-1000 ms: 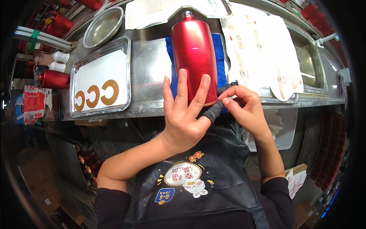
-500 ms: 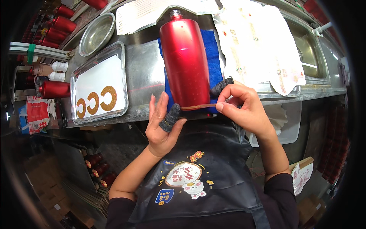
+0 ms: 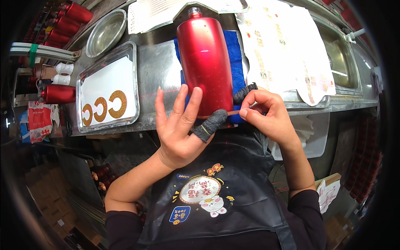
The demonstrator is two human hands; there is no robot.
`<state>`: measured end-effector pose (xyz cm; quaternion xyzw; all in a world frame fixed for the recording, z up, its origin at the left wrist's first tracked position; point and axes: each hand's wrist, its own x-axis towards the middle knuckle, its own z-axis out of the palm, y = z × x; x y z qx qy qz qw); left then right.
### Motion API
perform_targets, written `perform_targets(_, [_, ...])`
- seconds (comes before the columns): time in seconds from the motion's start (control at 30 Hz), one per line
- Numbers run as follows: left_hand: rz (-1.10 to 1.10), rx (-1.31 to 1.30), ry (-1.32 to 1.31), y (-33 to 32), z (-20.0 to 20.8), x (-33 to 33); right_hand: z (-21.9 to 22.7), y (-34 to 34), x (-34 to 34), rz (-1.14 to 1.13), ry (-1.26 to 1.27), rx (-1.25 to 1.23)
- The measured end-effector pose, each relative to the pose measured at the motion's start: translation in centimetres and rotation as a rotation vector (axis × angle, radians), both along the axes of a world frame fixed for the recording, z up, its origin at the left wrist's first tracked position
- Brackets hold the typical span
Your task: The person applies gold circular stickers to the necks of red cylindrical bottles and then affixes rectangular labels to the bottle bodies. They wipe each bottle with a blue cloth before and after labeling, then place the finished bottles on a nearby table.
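A glossy red bottle [image 3: 206,62] lies on a folded blue cloth [image 3: 236,54], its clear threaded neck pointing away from me. Along its near base edge runs a thin brown strip [image 3: 234,112]. My right hand [image 3: 266,112] pinches the strip's loose end between thumb and fingertips, just right of the base. At the base, my left hand [image 3: 179,131] has its fingers spread. Its index finger, in a dark grey knitted finger cover [image 3: 211,125], presses across the strip. A similar cover sits on a right-hand finger beside the bottle. The left thumb is mostly hidden.
To the left, a clear tray [image 3: 135,83] holds white paper with gold C-shaped pieces [image 3: 117,104]; a metal bowl [image 3: 106,33] stands behind it. White printed sheets [image 3: 287,50] cover the right side, beside a sink [image 3: 343,62]. More red bottles [image 3: 58,95] lie at far left.
My left hand has moved right, spreading its fingers and bringing its covered index finger onto the strip at the bottle's base. The right hand keeps its pinch, nearly unmoved.
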<state>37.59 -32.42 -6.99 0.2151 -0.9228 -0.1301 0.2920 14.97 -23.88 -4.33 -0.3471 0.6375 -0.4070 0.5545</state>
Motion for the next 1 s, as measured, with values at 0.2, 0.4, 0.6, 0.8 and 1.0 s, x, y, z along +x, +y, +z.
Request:
perform_targets(0.2, [0.009,-0.043,-0.052,0.4,0.5,-2.4,0.0,-0.1,0.7,-0.020,0.089,-0.038])
perform_targets(0.4, [0.115,0.261,0.243,0.0,-1.5,-1.5,0.8,-0.3,0.6,0.030,0.113,-0.016])
perform_targets(0.6, [0.108,0.358,0.165,1.7,-3.0,2.4,1.0,-0.3,0.4,0.022,0.005,-0.012])
perform_targets(0.8, [0.090,0.327,0.128,2.0,-3.5,2.2,0.3,-0.1,0.1,-0.033,-0.075,0.000])
perform_targets(1.0, [0.036,0.142,0.068,0.9,-1.4,1.2,-0.1,0.0,-0.1,-0.020,-0.057,-0.028])
